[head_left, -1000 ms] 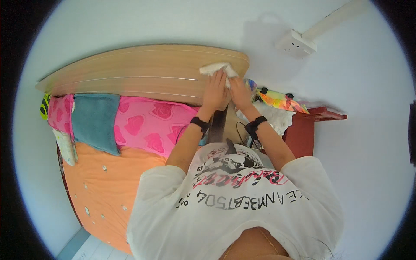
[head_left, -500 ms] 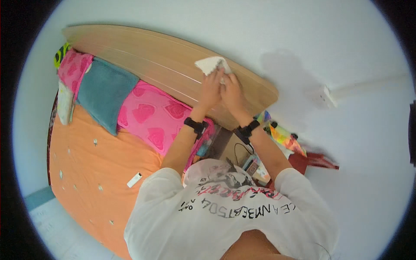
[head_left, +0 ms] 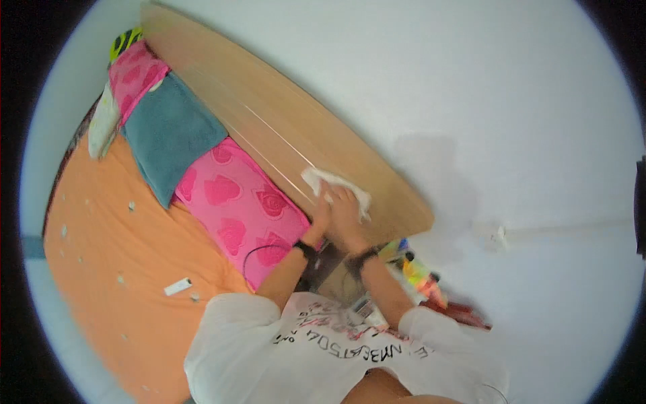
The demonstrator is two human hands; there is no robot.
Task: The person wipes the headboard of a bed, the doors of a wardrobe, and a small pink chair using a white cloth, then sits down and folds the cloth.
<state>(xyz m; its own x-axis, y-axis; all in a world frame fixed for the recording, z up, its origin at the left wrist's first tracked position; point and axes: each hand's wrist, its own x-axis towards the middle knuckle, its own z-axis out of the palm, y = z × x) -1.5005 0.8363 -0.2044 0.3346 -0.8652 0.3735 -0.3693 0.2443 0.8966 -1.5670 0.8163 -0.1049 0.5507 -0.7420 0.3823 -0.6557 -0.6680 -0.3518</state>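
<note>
A crumpled white cloth [head_left: 313,176] lies against the wooden headboard [head_left: 276,108], near its lower right end. My right hand [head_left: 346,219] presses on the cloth, fingers bent over it and slightly blurred. Close beside it, touching or nearly so, my left hand [head_left: 321,219] has its fingertips at the near edge of the cloth. Parts of the cloth under the fingers are hidden. Black bands circle both wrists.
Left of the headboard is a bed with an orange sheet [head_left: 94,215]. A pink heart-patterned pillow [head_left: 225,182], a blue-grey pillow [head_left: 171,131] and a small white device [head_left: 177,287] rest there. Colourful items [head_left: 420,276] sit by the white wall [head_left: 525,135]; a cable shows near my left forearm.
The view has turned, so the headboard slants more steeply. Both hands have moved with the cloth lower in the picture, and the cloth looks more spread along the board.
</note>
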